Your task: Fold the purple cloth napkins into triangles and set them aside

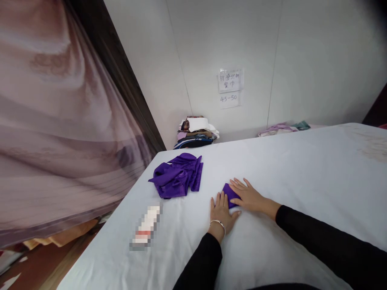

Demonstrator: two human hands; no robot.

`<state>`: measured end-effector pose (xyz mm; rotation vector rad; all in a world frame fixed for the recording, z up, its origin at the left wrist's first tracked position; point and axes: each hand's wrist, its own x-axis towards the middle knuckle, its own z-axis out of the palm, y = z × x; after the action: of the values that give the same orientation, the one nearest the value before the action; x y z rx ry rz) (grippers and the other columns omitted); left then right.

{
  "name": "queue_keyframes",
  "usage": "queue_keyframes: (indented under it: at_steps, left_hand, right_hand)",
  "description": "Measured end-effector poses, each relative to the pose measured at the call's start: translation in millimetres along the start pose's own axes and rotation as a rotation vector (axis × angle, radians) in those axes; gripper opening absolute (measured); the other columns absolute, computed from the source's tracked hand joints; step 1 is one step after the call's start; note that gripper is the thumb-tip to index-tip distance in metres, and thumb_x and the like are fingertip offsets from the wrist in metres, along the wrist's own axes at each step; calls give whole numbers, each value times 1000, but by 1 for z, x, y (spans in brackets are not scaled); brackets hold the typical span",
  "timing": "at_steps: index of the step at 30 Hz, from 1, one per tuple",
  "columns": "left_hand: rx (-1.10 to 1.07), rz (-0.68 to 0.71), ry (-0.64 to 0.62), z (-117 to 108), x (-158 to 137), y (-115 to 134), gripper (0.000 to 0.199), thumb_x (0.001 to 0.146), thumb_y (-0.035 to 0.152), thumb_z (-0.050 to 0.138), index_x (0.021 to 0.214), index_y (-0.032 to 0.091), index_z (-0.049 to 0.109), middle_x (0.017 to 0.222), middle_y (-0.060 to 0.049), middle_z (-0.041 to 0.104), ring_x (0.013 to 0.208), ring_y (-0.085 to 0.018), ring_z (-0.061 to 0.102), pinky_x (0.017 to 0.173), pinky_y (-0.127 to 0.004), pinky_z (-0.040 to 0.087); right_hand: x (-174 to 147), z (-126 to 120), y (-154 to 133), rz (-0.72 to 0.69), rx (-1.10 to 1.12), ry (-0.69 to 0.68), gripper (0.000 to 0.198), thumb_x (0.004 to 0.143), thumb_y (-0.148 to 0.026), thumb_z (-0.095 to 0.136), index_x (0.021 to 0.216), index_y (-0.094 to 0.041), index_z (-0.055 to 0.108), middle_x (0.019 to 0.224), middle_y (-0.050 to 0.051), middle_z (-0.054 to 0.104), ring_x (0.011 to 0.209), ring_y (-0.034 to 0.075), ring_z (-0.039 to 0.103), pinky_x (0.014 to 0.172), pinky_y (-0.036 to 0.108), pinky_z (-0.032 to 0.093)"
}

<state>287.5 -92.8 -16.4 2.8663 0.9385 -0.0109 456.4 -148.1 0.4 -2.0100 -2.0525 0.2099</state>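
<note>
A small folded purple cloth (231, 196) lies flat on the white-covered surface (272, 245). My left hand (221, 210), with a bracelet at the wrist, rests at the cloth's left edge, palm down with its fingers stretched out. Over the right side of the cloth lies my right hand (246, 195), also flat, its fingers spread and the thumb on the fabric. Parts of the cloth are hidden under both hands. A crumpled heap of purple cloth (178, 177) sits farther off to the left.
Nearer on the left is a blurred-out pale oblong thing (146, 227). A stack of folded clothes (196, 133) stands beyond the far edge, with more fabric (279, 128) along the wall. Handwritten paper signs (230, 82) hang there. A pinkish curtain (60, 121) borders the left side.
</note>
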Motion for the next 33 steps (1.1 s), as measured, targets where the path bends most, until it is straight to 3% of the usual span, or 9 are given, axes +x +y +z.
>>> queue_keyframes:
  at_steps: [6,17,28,33]
  left_hand:
    - [-28,28,-13,-2,0,-1,79,82,65,21,143,18,5,151,-5,5,137,-25,0,110,-49,3]
    - [45,-8,-20,2,-3,-4,78,83,64,17,143,14,11,150,-5,11,137,-27,3,110,-49,6]
    - [67,-101,-39,-2,-51,-39,75,85,61,18,142,13,14,149,-5,16,137,-24,9,111,-47,9]
    - [55,-226,-17,-19,-31,-26,74,85,58,20,140,9,21,147,-11,18,136,-26,13,108,-50,13]
  right_hand:
    - [23,10,-28,-157,79,-49,72,86,-63,21,142,-17,22,148,9,20,136,23,11,108,44,1]
    - [5,19,12,-45,80,-42,73,84,-66,25,143,-25,17,149,5,18,135,26,11,107,46,8]
    - [-25,15,42,49,50,-38,72,85,-63,24,143,-22,15,148,6,19,135,25,12,108,46,5]
    - [-30,7,39,53,84,-31,74,84,-65,25,143,-20,15,148,9,19,135,25,12,108,47,3]
